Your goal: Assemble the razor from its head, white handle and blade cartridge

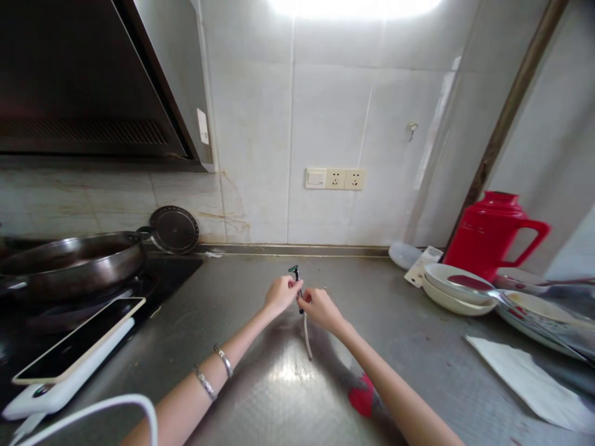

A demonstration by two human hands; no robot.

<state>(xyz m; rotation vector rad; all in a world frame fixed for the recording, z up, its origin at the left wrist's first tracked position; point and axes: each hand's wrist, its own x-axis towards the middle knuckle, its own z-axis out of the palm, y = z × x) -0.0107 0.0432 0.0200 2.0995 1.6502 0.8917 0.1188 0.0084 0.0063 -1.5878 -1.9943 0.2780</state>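
A small dark razor with a greenish T-shaped head stands nearly upright over the steel counter. My left hand is closed, its thumb and fingers pinching the upper part of the handle. Lower down, my right hand grips the same handle from the right, also closed. A thin pale cord-like strip runs down below the handle's end toward the counter; whether it is joined to the razor is hidden by my fingers.
On the left, a wide pan sits on the stove, with a phone on a white power bank nearby. A red thermos, stacked bowls and a white paper sheet are at right.
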